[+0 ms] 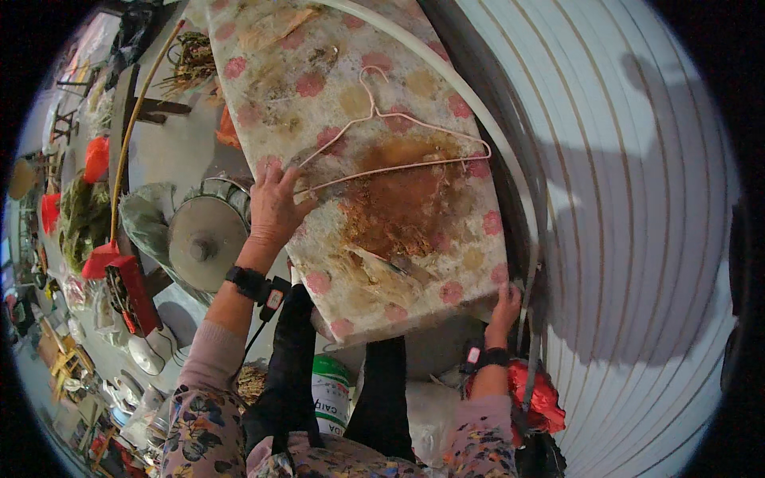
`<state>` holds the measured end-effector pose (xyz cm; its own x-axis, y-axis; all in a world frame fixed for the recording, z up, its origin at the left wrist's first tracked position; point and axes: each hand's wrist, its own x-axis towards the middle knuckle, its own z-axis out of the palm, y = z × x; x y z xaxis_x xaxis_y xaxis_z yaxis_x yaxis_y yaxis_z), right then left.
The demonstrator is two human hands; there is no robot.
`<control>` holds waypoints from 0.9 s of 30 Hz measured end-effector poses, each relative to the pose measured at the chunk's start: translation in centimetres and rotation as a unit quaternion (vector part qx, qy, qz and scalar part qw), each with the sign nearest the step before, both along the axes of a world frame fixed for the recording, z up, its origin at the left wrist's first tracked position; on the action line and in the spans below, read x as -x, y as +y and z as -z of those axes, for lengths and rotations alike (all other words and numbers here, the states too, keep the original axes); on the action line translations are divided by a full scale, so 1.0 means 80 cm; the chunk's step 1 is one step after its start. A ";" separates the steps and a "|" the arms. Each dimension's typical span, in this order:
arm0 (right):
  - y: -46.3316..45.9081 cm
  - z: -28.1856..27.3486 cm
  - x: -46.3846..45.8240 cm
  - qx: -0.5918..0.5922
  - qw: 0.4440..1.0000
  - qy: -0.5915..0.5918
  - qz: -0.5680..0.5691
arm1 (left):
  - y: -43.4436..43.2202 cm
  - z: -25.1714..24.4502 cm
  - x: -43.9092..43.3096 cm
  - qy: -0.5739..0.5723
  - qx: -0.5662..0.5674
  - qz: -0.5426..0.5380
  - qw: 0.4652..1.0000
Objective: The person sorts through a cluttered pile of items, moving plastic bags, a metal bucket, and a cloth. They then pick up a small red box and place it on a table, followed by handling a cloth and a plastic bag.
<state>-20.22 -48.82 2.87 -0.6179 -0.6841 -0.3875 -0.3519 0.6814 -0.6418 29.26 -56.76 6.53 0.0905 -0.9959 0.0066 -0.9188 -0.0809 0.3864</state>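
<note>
A long padded board under a stained, flower-printed cover (281, 125) stretches out before me. On it lies a pink clothes hanger (412, 164), its hook pointing away from me. My left hand (276, 200) is at the hanger's left end, fingers spread at the cover's left edge; whether it grips the hanger is unclear. At the near right corner of the cover is my right hand (507, 305), its fingertips at the edge and partly hidden. Brown stains mark the middle of the cover, and a crumpled translucent scrap (382, 278) lies nearer to me.
A lidded round pot (206, 239) stands left of the board. Farther left are a red dustpan (101, 260) with a long handle and a red box (134, 296). A pale curved tube (478, 110) runs along the right side, beside a ribbed wall. A green-and-white bucket (330, 394) stands between my legs.
</note>
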 end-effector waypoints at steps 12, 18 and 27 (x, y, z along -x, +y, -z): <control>0.121 0.051 -0.002 -0.055 0.914 -0.268 0.301 | 0.061 -0.004 -0.027 0.230 -0.177 -0.132 0.948; 0.119 0.089 0.028 0.033 0.940 -0.207 0.271 | 0.121 0.003 -0.059 0.233 -0.208 -0.192 0.930; 0.194 0.057 0.026 0.050 0.841 -0.437 0.317 | 0.163 0.037 -0.029 0.432 -0.248 -0.269 0.824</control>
